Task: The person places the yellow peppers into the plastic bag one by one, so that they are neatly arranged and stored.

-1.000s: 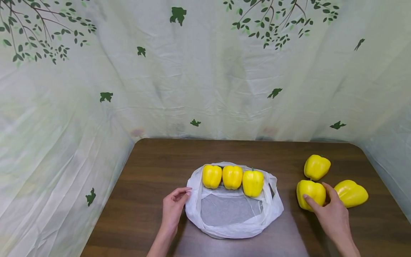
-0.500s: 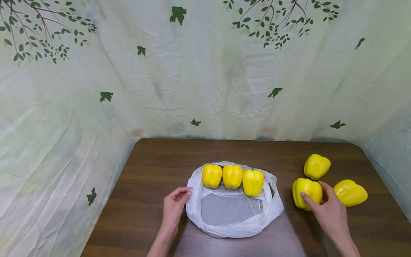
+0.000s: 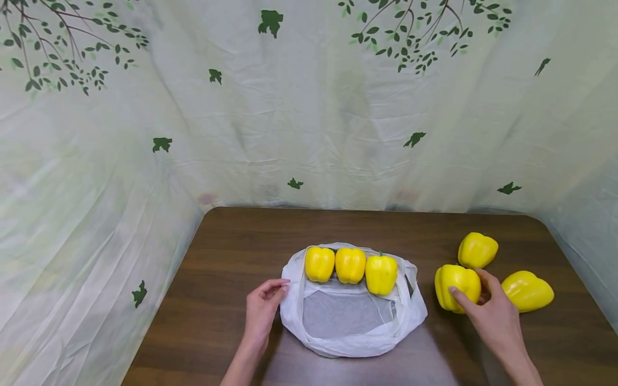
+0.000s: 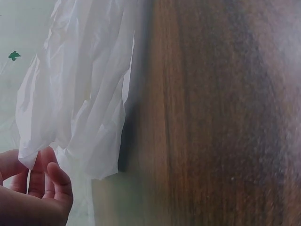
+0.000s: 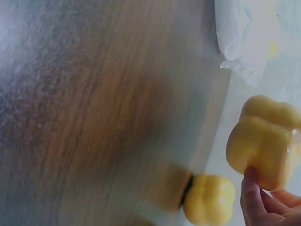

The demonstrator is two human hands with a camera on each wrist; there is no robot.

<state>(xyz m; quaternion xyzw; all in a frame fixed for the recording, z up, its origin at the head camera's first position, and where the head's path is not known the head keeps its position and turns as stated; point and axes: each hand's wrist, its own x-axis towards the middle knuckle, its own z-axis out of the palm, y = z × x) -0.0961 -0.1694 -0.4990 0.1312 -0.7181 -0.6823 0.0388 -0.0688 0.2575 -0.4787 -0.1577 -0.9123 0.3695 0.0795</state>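
Between thumb and fingers, my right hand [image 3: 497,316] grips a yellow bell pepper [image 3: 456,288]; the right wrist view shows this pepper [image 5: 263,141] above the table. My left hand [image 3: 263,311] pinches the left rim of a white plastic bag [image 3: 338,346], whose edge [image 4: 35,157] sits between the fingers in the left wrist view. The bag lies with its mouth spread wide. Along its far side, three yellow peppers stand in a row: the left one [image 3: 319,264], the middle one [image 3: 350,265] and the right one [image 3: 381,274].
Two more yellow peppers lie on the right of the brown table [image 3: 232,241]: one behind the held pepper [image 3: 478,250], the other to the right of my hand [image 3: 528,291]. A pale leaf-printed curtain [image 3: 309,134] hangs behind and beside the table.
The pepper in my right hand has shifted slightly left and up, away from the pepper on the right. My left hand keeps its place at the bag's rim.
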